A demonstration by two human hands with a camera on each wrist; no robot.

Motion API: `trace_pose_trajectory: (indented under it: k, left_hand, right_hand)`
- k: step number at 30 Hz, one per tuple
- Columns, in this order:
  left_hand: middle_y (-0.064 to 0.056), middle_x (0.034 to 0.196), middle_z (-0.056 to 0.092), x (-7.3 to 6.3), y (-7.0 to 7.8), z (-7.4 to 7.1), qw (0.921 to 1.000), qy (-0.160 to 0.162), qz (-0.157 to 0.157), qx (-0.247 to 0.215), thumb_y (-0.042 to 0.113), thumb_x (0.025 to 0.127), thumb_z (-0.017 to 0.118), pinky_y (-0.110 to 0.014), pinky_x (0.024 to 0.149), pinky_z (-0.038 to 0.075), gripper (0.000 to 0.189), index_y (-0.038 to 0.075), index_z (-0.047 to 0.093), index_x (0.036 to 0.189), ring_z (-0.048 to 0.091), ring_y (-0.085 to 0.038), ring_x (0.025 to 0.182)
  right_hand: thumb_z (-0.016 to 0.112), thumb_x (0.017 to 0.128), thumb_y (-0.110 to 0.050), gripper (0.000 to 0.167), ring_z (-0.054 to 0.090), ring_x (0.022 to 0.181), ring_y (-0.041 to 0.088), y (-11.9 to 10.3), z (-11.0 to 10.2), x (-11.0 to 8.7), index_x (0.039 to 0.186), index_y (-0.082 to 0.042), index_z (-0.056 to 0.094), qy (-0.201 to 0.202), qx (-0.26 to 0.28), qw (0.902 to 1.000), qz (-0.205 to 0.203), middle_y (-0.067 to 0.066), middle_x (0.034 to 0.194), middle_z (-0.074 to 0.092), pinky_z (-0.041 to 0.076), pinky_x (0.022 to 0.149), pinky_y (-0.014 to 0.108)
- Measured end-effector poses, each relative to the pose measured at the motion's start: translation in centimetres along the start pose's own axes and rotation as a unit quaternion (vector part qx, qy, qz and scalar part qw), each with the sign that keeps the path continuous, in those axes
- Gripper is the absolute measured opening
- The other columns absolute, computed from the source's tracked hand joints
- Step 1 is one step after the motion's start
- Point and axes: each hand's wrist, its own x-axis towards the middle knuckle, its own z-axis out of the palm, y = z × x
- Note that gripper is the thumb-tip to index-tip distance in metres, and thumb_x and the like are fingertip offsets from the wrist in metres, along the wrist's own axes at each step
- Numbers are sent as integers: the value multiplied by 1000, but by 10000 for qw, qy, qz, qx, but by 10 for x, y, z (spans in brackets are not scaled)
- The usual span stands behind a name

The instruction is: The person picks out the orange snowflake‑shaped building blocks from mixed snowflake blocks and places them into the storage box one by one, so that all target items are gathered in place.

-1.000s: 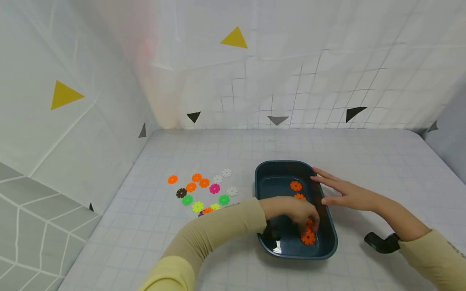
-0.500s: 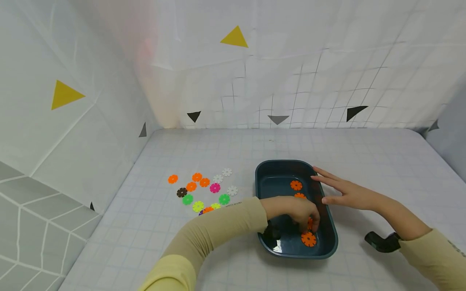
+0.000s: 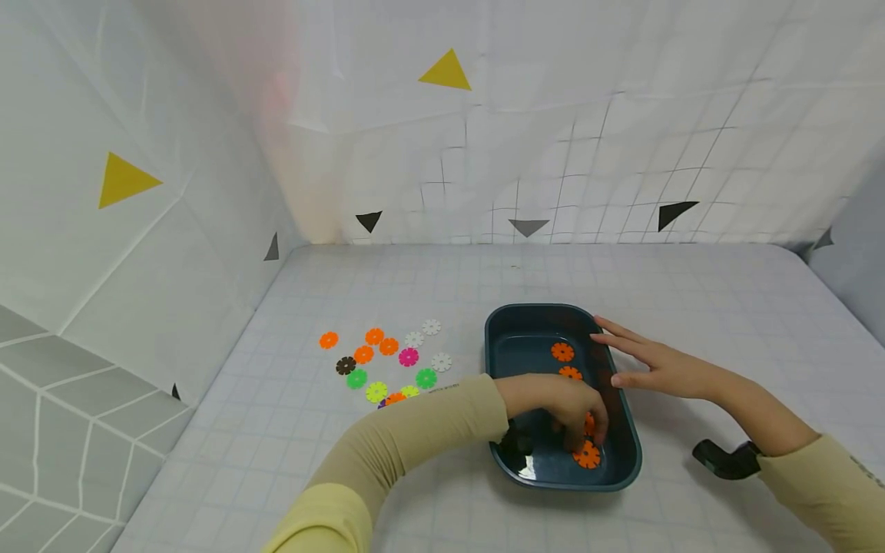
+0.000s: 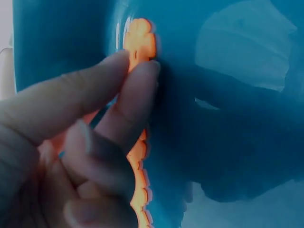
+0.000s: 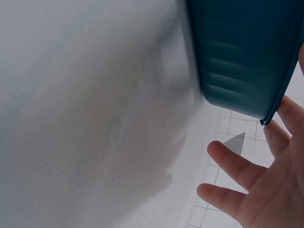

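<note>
A dark blue rectangular bin [image 3: 512,480] stands on the table with several orange notched discs inside. My left hand [image 3: 570,403] reaches into it palm down. Thumb and index finger pinch the near edge area of the nearest orange disc [image 3: 587,455], lying in the bin. In the left wrist view this orange disc [image 4: 140,35] shows just past the fingertips, and the other fingers are curled below. My right hand [image 3: 660,372] rests spread at the bin's right rim, some fingertips touching it. In the right wrist view the right hand's fingers [image 5: 237,164] are straight.
Left of the bin lie several loose discs: orange ones [image 3: 328,340], a brown one [image 3: 346,365], a pink one [image 3: 409,357], green, yellow and white ones. The left sleeve [image 3: 422,418] crosses over part of them. A black wrist device [image 3: 726,459] hangs under the right wrist.
The nearest orange disc has shifted slightly toward me in the bin, and the left fingers have spread a little around it. The right hand stays at the rim.
</note>
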Motion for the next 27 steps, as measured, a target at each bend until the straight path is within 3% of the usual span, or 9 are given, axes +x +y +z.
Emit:
trace_pose_trajectory:
  k: [8,17,21,27]
  left_hand:
    - [5,86,58,-3,1,2,9998,-122,120,-38,10,81,69,-18,53,46,18,21,67,95,54,-8,59]
    - [5,81,60,-2,0,3,9999,1,150,-19,11,82,68,-17,53,46,14,20,68,93,55,-6,60]
    - [6,85,60,-2,0,3,9996,-205,192,-83,13,82,68,-18,53,45,11,19,68,91,57,-5,63]
    - [4,79,61,1,-2,5,9991,-384,142,-97,12,83,67,-18,53,44,10,16,66,92,57,-6,63]
  right_hand:
    - [60,88,-23,61,15,137,21,-2,-1,0,142,-12,33,-17,8,10000,-3,15,152,11,23,92,70]
    - [60,88,-22,61,16,136,33,-2,-1,0,142,-12,33,-32,40,10000,17,15,152,11,23,91,71]
    - [60,88,-23,61,15,137,25,-2,-1,0,142,-13,33,-26,26,10000,1,14,152,11,23,92,70]
    - [60,88,-22,61,11,134,0,-1,-1,-1,142,-14,32,6,0,10000,-64,14,152,11,23,92,70]
